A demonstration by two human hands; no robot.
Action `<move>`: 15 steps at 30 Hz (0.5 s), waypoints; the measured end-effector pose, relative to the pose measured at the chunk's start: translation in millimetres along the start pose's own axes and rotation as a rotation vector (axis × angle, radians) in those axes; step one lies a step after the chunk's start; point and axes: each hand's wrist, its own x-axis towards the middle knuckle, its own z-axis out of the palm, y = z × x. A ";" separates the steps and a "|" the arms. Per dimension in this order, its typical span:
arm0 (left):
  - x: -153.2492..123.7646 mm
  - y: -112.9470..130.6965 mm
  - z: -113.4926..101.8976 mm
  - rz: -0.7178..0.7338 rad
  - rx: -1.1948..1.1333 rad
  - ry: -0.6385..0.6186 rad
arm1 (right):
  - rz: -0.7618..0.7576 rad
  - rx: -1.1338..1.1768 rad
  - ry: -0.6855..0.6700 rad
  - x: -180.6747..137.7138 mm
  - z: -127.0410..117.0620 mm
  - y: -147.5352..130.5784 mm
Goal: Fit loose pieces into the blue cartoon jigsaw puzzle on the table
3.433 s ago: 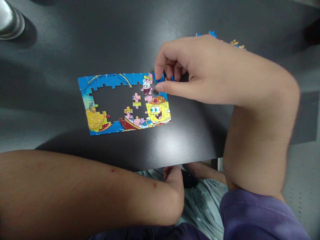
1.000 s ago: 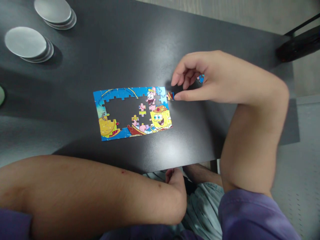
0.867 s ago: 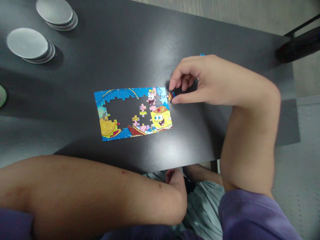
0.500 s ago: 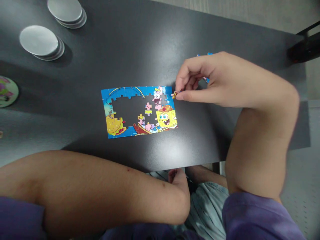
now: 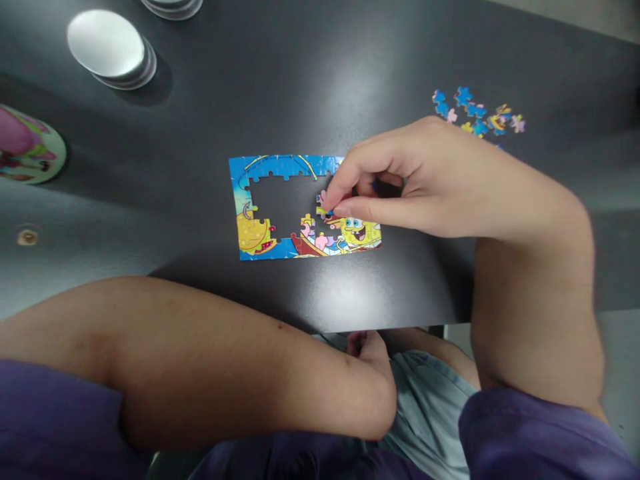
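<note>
One puzzle [image 5: 280, 227], long and flat, lies on the dark table [image 5: 310, 80] with its long side running left to right across the view and its picture facing up; the frame of pieces is joined, and a large gap shows the table in the left and middle part. The right hand [image 5: 425, 180] is over the right end of the puzzle, with the thumb and forefinger pinched together on a small puzzle piece [image 5: 324, 212] at the right edge of the gap. The piece is mostly covered by the fingertips [image 5: 345, 210], so which way it points I cannot tell. The left hand [image 5: 367, 347] is below the near edge of the table, over the lap; it seems loosely curled, but whether it holds something the view does not show. The left forearm [image 5: 200, 360] crosses the bottom of the view. A heap of loose pieces [image 5: 475, 113] lies well apart at the far right of the table. Round silver discs [image 5: 107, 47] are stacked at the far left, and a round coloured plate [image 5: 27, 143] lies at the left edge.
</note>
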 end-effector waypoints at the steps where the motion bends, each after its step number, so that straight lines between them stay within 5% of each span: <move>1: -4.6 8.0 -3.3 -0.074 -0.105 0.097 | -0.011 -0.002 -0.006 0.8 0.8 0.2; 6: -17.1 48.0 -16.9 -0.471 -1.107 0.624 | -0.063 -0.039 -0.029 3.6 3.6 4.0; 10: -13.4 58.6 -17.6 -0.685 -1.798 0.805 | -0.121 0.004 -0.038 4.4 3.6 9.7; 13: -8.2 50.3 -9.9 -0.704 -1.926 0.938 | -0.124 -0.005 -0.039 4.7 2.9 11.7; 15: -3.1 39.2 -1.0 -0.605 -1.770 1.102 | -0.145 -0.045 -0.024 4.6 2.6 11.3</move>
